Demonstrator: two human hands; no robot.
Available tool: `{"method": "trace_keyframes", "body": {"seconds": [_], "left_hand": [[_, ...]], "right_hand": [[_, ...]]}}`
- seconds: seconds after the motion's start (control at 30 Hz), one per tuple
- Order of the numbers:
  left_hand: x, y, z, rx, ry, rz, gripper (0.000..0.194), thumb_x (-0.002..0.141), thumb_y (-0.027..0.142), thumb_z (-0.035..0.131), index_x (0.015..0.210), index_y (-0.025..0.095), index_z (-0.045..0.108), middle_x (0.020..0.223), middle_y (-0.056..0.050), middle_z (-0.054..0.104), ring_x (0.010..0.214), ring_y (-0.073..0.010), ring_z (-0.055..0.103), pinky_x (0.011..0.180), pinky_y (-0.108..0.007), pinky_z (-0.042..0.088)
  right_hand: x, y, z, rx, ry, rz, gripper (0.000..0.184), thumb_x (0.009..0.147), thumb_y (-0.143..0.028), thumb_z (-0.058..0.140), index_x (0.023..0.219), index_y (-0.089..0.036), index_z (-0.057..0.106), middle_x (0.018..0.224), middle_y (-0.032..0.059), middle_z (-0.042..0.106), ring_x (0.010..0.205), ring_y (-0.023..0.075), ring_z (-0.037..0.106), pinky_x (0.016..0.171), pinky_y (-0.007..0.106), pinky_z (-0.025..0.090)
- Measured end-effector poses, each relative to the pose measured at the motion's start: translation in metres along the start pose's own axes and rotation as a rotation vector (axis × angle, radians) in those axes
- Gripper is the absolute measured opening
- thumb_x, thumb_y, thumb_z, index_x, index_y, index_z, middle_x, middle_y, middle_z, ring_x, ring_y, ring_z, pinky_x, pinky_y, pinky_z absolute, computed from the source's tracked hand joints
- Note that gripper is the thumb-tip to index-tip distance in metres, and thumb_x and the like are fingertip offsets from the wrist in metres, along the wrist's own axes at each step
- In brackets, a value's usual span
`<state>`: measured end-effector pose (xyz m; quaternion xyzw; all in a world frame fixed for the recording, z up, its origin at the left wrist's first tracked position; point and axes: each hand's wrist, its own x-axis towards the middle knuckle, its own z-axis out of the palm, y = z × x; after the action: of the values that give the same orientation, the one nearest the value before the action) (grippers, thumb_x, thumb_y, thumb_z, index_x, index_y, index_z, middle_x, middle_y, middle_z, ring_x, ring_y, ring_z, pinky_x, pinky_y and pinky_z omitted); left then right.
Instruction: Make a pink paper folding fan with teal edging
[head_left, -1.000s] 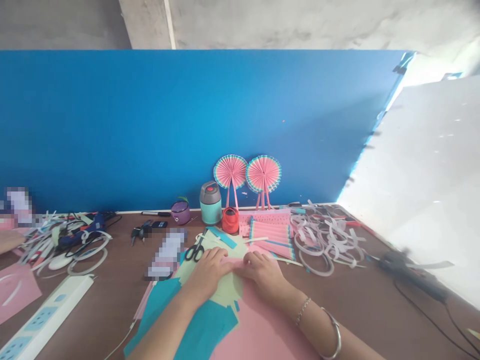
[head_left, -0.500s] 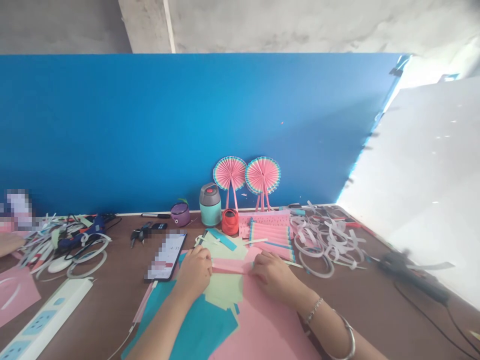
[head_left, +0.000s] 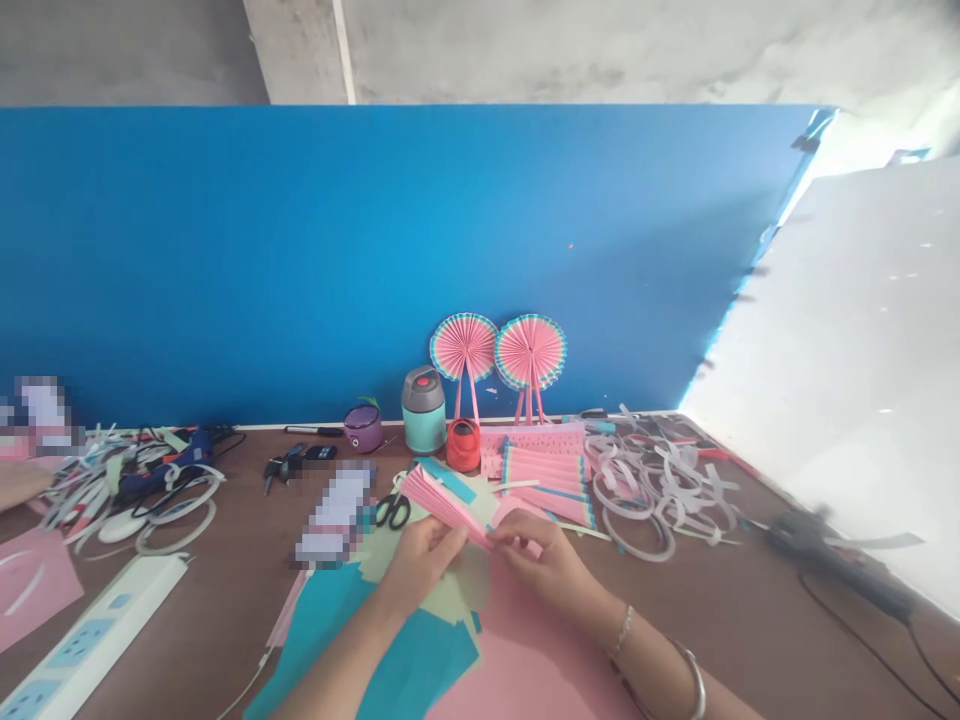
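Between my two hands is a strip of pink paper [head_left: 442, 503] folded into narrow pleats, tilted up at its left end. My left hand [head_left: 426, 555] pinches it near the middle. My right hand [head_left: 536, 550] has its fingers closed on the right end. Under my hands lie a large pink sheet [head_left: 540, 655], a blue-teal sheet [head_left: 397, 660] and pale green paper pieces [head_left: 450, 595]. Black-handled scissors [head_left: 393, 511] lie just left of the pleated paper, their blades mostly hidden. Behind my hands are pleated pink pieces with blue edges [head_left: 544, 468].
Two round pink paper fans [head_left: 530, 352] lean on the blue partition [head_left: 300, 250]. A teal jar [head_left: 424, 420], red container [head_left: 463, 446] and purple pot [head_left: 363, 428] stand nearby. Curled white strips [head_left: 637, 500], a phone [head_left: 337, 515] and a power strip [head_left: 97, 640] flank the work.
The pink strip lay flat under both hands; now it is lifted and tilted, its pleats bunched together. My left hand has shifted right and nearer to me. The scissors have come into sight.
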<state>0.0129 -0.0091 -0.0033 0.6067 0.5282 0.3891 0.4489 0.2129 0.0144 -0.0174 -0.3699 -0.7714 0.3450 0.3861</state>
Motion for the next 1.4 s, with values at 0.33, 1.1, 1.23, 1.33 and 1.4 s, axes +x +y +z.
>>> {"method": "trace_keyframes", "body": {"seconds": [0.33, 1.1, 1.23, 1.33, 1.4], "left_hand": [[0.001, -0.010, -0.002, 0.662, 0.404, 0.383, 0.031, 0.086, 0.018, 0.036, 0.099, 0.018, 0.063, 0.087, -0.008, 0.057, 0.087, -0.0232, 0.052, 0.078, -0.036, 0.040], [-0.004, 0.000, -0.009, 1.028, -0.144, 0.241, 0.026, 0.086, 0.006, 0.036, 0.083, 0.018, 0.059, 0.088, -0.006, 0.059, 0.086, -0.0202, 0.052, 0.076, -0.032, 0.039], [-0.005, 0.002, -0.015, 0.928, -0.104, 0.203, 0.021, 0.088, 0.012, 0.039, 0.080, 0.019, 0.057, 0.086, -0.005, 0.061, 0.086, -0.0196, 0.054, 0.074, -0.031, 0.039], [-0.004, -0.001, -0.017, 0.837, -0.070, 0.200, 0.019, 0.087, 0.012, 0.038, 0.085, 0.020, 0.056, 0.088, -0.003, 0.062, 0.086, -0.0183, 0.055, 0.075, -0.030, 0.039], [-0.003, -0.004, -0.019, 0.776, -0.053, 0.203, 0.019, 0.086, 0.012, 0.039, 0.085, 0.021, 0.056, 0.087, -0.002, 0.062, 0.086, -0.0178, 0.056, 0.075, -0.029, 0.039]], "right_hand": [[-0.008, -0.012, 0.005, -0.614, 0.185, -0.531, 0.034, 0.082, -0.008, 0.048, 0.112, -0.022, 0.058, 0.107, 0.0099, 0.059, 0.101, 0.0232, 0.053, 0.082, 0.039, 0.045], [-0.003, 0.010, -0.004, -0.797, -0.252, -0.120, 0.034, 0.085, -0.007, 0.044, 0.105, -0.025, 0.065, 0.087, 0.0059, 0.059, 0.080, 0.0199, 0.049, 0.072, 0.031, 0.033], [-0.002, 0.012, -0.009, -0.633, -0.200, -0.043, 0.025, 0.080, -0.005, 0.046, 0.094, -0.018, 0.062, 0.089, 0.0061, 0.062, 0.085, 0.0204, 0.053, 0.076, 0.032, 0.038], [0.000, 0.013, -0.011, -0.557, -0.178, -0.012, 0.019, 0.079, -0.006, 0.048, 0.085, -0.018, 0.061, 0.085, 0.0051, 0.063, 0.083, 0.0202, 0.055, 0.075, 0.032, 0.040], [0.001, 0.014, -0.012, -0.529, -0.152, -0.026, 0.018, 0.081, -0.008, 0.048, 0.083, -0.019, 0.062, 0.084, 0.0050, 0.063, 0.083, 0.0200, 0.056, 0.075, 0.031, 0.041]]}}
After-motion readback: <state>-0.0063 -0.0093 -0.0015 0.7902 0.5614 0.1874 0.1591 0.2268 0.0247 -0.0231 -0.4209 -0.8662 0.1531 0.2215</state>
